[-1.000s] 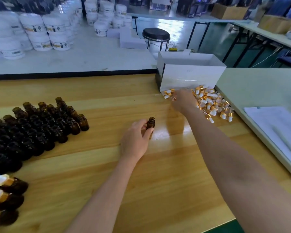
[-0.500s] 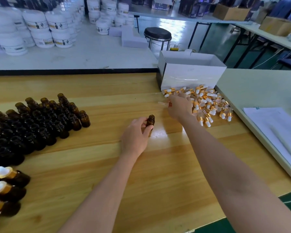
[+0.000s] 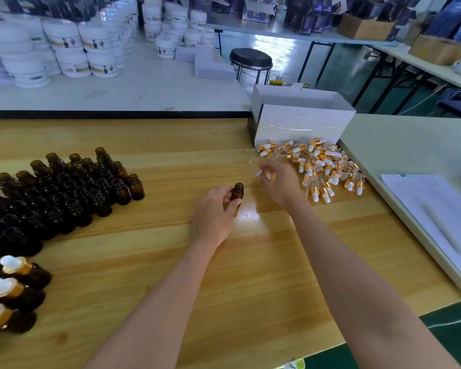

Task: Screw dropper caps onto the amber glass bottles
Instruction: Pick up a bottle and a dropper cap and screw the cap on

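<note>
My left hand (image 3: 213, 217) gripped an uncapped bottle (image 3: 237, 191) upright on the table (image 3: 250, 275). My right hand (image 3: 280, 182) pinched a cap (image 3: 264, 173) just beside it, not touching. Bare wood surrounded both. The cap pile (image 3: 328, 169) hugged the right edge, and the bottle cluster (image 3: 64, 195) stood well left.

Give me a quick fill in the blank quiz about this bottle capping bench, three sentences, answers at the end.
1. The left hand grips a small amber glass bottle that has ____ cap on it.
2. The right hand holds one gold-collared dropper cap with a ____ rubber bulb.
3. The pile of loose dropper caps lies on the wooden table to the ____ of both hands.
Missing words: no; white; right.
</note>
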